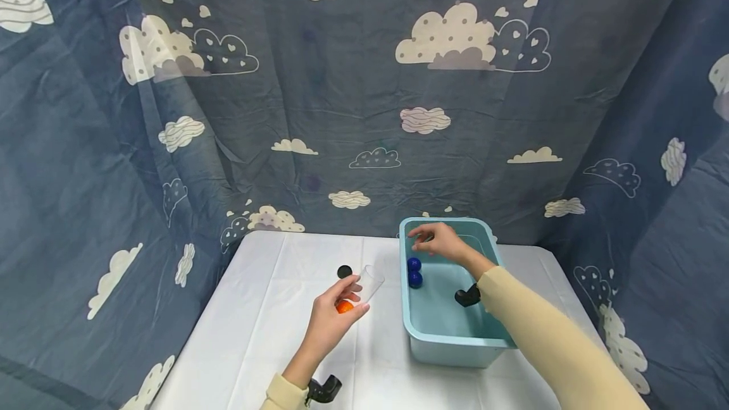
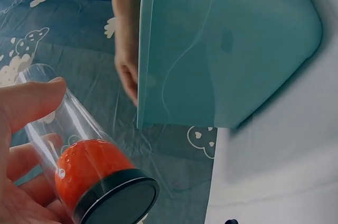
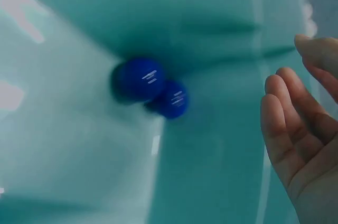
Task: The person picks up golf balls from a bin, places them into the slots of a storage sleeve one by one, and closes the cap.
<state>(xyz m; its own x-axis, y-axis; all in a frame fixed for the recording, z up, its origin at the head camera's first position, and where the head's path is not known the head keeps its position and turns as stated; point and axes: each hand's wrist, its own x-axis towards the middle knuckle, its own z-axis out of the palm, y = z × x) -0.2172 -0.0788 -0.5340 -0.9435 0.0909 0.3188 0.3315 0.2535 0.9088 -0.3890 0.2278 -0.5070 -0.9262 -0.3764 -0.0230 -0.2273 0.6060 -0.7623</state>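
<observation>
My left hand [image 1: 332, 317] grips a clear plastic tube [image 1: 371, 281] tilted above the table. Inside it, at the end with a black cap [image 2: 121, 200], lies an orange dimpled ball [image 2: 90, 166]; the other end has no cap on it. Over the far left part of a light blue plastic bin [image 1: 447, 338] hovers my right hand [image 1: 438, 240], fingers loosely bent and nothing between them. Two dark blue balls, a nearer one [image 1: 415, 279] and a farther one [image 1: 414, 264], rest side by side against the bin's left wall, below that hand.
A round black cap [image 1: 344, 272] lies on the white table [image 1: 267, 309] just beyond my left hand. The bin stands at the table's right half, its walls rising well above the tabletop. A dark blue cloud-print curtain [image 1: 342, 93] encloses the back and sides.
</observation>
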